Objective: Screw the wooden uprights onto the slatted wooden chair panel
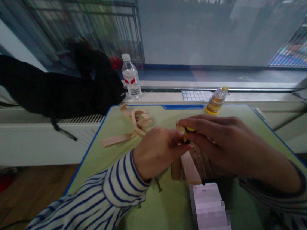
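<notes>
My left hand [156, 150] and my right hand [228, 144] meet over the middle of the table, fingertips closed together. Between them is a small black-and-yellow object [191, 129], possibly a stubby tool handle; the fingers hide most of it. Both hands pinch at it. Below them lies a pale wooden strip [191, 170], resting against a brown block with small holes [202, 161] partly covered by my right hand. A small thin metal piece [158, 185], like a screw, is on the table left of the block. Further back sit joined pale wooden pieces [135, 128] with a loop shape.
The green table [153, 220] has a blue edge. A small yellow-capped bottle [216, 101] leans at its back right. On the sill behind are a water bottle [131, 78] and a black bag [54, 90]. A blurred-out lilac object [211, 213] lies in front.
</notes>
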Demonstrator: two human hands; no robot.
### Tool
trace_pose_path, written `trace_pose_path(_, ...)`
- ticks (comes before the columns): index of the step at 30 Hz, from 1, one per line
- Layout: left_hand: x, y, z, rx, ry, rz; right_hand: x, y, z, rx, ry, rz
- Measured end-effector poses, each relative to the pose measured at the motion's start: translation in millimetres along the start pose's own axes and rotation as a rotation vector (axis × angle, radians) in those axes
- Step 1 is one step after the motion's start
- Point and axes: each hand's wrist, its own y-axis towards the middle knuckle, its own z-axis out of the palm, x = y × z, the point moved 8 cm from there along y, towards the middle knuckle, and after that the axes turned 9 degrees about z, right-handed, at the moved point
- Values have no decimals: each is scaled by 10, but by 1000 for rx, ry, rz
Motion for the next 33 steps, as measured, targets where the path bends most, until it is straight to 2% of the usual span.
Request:
trace_pose_path(10, -67, 19, 17, 65, -83, 44, -9, -9, 1, 1, -44, 67)
trace_pose_path(18, -62, 6, -45, -42, 102, -36, -33, 12, 20, -8, -46, 63)
trace_pose_path(23, -43, 10, -44, -51, 124, -67, -60, 31, 19, -7, -14, 70)
trace_pose_path(33, -34, 2, -32, -23, 71, -33, -20, 11, -31, 17, 88, -27)
